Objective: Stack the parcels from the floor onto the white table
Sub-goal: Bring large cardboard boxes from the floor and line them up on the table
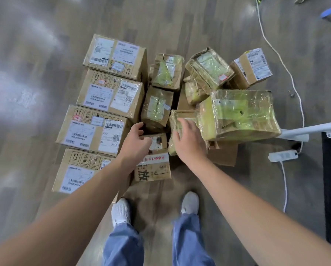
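Wood-look floor (26, 150), cardboard parcels (237, 114) all on it, none on table. Left col.: four large labelled boxes (111, 95) in a row. Ctr/right: smaller tape-wrapped pcs, jumbled. Hands: left hand (136, 140) loosely curled above small box (159, 144), gripping nothing; right hand (189, 140) fingers spread over taped parcel (177, 119), contact unclear. White table leg (312, 129) far right, power strip (283, 155) nearby.

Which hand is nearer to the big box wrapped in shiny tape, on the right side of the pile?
Right. The right hand is just beside the left edge of the big box; the left hand is farther left, next to the labelled cartons.
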A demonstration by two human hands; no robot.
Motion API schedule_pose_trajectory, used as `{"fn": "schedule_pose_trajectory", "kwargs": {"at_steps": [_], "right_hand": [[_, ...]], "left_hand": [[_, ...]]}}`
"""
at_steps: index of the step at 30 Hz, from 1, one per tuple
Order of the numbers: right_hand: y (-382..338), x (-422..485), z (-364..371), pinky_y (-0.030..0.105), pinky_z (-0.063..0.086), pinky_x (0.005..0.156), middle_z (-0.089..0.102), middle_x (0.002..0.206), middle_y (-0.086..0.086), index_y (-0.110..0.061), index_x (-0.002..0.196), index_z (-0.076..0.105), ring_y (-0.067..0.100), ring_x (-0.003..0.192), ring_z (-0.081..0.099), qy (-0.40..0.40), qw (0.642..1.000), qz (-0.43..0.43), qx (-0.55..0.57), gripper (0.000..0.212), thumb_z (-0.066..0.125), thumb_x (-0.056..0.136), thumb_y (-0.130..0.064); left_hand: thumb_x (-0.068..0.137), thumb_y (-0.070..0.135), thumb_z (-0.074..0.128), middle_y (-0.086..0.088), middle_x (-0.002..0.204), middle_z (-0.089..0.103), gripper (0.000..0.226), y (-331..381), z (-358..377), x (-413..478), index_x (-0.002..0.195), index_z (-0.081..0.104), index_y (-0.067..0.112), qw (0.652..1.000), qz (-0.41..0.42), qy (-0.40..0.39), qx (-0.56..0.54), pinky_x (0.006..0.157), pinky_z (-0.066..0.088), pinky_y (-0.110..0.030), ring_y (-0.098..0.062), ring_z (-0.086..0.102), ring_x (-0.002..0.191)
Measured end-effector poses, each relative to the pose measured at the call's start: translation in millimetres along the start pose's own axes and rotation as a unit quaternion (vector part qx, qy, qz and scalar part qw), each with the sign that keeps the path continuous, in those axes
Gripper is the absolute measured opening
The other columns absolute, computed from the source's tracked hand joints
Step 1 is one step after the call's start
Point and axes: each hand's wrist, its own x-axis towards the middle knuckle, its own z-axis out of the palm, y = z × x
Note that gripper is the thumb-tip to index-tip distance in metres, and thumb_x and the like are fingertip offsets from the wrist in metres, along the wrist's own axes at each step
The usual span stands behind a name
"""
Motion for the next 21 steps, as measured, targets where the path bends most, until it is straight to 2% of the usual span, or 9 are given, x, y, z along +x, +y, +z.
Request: {"fn": "schedule_pose_trajectory", "kwargs": {"at_steps": [4, 8, 11, 12, 13, 14, 16, 18, 21], "right_hand": [[-45.6, -7.0, 32.0, 0.033, 0.043, 0.088, 0.046, 0.140, -0.001, -0.022, 0.142, 0.041, 0.019, 0.123, 0.047, -0.041, 0.998, -0.035, 0.011, 0.045, 0.044, 0.099, -0.034], [-76.5, -11.8, 67.7, 0.037, 0.045, 0.091, 0.042, 0.144, -0.002, -0.025, 0.144, 0.037, 0.022, 0.123, 0.047, -0.098, 0.994, -0.033, 0.021, 0.047, 0.041, 0.099, -0.038], [-90.2, -16.7, 94.8, 0.037, 0.043, 0.087, 0.040, 0.145, 0.000, -0.026, 0.146, 0.035, 0.023, 0.124, 0.047, -0.140, 0.990, -0.008, 0.024, 0.049, 0.039, 0.099, -0.041], [-93.2, -18.5, 104.3, 0.037, 0.042, 0.086, 0.040, 0.145, 0.001, -0.026, 0.146, 0.034, 0.024, 0.124, 0.048, -0.155, 0.988, 0.005, 0.023, 0.049, 0.039, 0.100, -0.042], [-95.0, -20.8, 114.3, 0.037, 0.041, 0.087, 0.041, 0.145, 0.003, -0.025, 0.146, 0.034, 0.025, 0.123, 0.048, -0.173, 0.984, 0.021, 0.021, 0.050, 0.039, 0.100, -0.043], [-95.8, -23.5, 125.3, 0.038, 0.041, 0.088, 0.041, 0.144, 0.005, -0.023, 0.146, 0.033, 0.027, 0.123, 0.049, -0.194, 0.980, 0.040, 0.022, 0.051, 0.039, 0.100, -0.044], [-96.2, -28.7, 146.7, 0.040, 0.041, 0.088, 0.044, 0.144, 0.008, -0.020, 0.148, 0.028, 0.029, 0.124, 0.048, -0.232, 0.968, 0.089, 0.034, 0.056, 0.040, 0.099, -0.045], [-96.2, -33.3, 165.7, 0.039, 0.042, 0.086, 0.049, 0.141, 0.012, -0.016, 0.150, 0.022, 0.031, 0.121, 0.051, -0.257, 0.956, 0.139, 0.042, 0.062, 0.041, 0.099, -0.046], [-95.0, -38.8, 190.5, 0.043, 0.050, 0.089, 0.045, 0.143, 0.015, -0.012, 0.153, 0.013, 0.030, 0.113, 0.052, -0.285, 0.937, 0.194, 0.054, 0.072, 0.038, 0.098, -0.050]], "left_hand": [[0.088, 0.012, 0.050, 0.001, 0.133, 0.050, 0.057, -27.6, -42.9, 0.0, 0.142, 0.036, 0.025, 0.999, -0.002, 0.038, -0.027, 0.066, 0.049, -0.019, 0.000, 0.056, 0.095], [0.089, 0.014, 0.051, 0.000, 0.140, 0.045, 0.059, -67.1, -85.6, 6.5, 0.143, 0.032, 0.028, 0.997, -0.008, 0.072, 0.005, 0.066, 0.043, -0.021, -0.014, 0.051, 0.116], [0.087, 0.010, 0.051, -0.004, 0.145, 0.041, 0.063, -95.9, -111.7, 13.5, 0.145, 0.031, 0.025, 0.996, -0.023, 0.085, 0.026, 0.062, 0.048, -0.023, -0.009, 0.058, 0.091], [0.086, 0.010, 0.052, -0.005, 0.146, 0.040, 0.064, -104.9, -118.8, 15.9, 0.145, 0.031, 0.024, 0.994, -0.029, 0.090, 0.045, 0.067, 0.053, -0.029, -0.012, 0.060, 0.092], [0.085, 0.013, 0.054, -0.006, 0.147, 0.038, 0.065, -114.6, -125.1, 18.3, 0.145, 0.031, 0.023, 0.992, -0.034, 0.095, 0.072, 0.079, 0.054, -0.038, -0.022, 0.060, 0.104], [0.085, 0.018, 0.057, -0.007, 0.148, 0.035, 0.065, -125.4, -130.7, 21.6, 0.145, 0.032, 0.022, 0.989, -0.038, 0.101, 0.106, 0.092, 0.050, -0.045, -0.031, 0.053, 0.118], [0.086, 0.031, 0.061, -0.009, 0.151, 0.029, 0.066, -146.2, -140.6, 28.2, 0.145, 0.033, 0.019, 0.977, -0.035, 0.124, 0.173, 0.110, 0.031, -0.048, -0.032, 0.032, 0.136], [0.085, 0.041, 0.064, -0.012, 0.154, 0.023, 0.073, -163.7, -149.4, 35.4, 0.146, 0.032, 0.017, 0.968, -0.047, 0.141, 0.203, 0.115, 0.018, -0.048, -0.030, 0.014, 0.143], [0.082, 0.046, 0.068, -0.014, 0.156, 0.021, 0.086, -187.1, -162.9, 50.0, 0.149, 0.023, 0.017, 0.964, -0.099, 0.149, 0.196, 0.116, 0.020, -0.051, -0.031, 0.014, 0.145]]}}
